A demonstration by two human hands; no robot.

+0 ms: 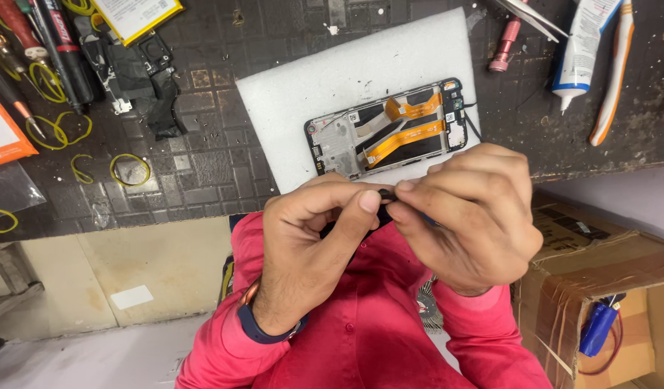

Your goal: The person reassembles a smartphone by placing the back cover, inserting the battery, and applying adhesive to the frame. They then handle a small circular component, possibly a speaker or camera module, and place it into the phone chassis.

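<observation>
Head view: both hands meet close over the red shirt, left hand and right hand each pinching shut on a small black part between their fingertips, seemingly light, thin and fragile, best held by its edges, with the opened phone just beyond on the white pad.

White foam pad; orange flex cables; red shirt
</observation>
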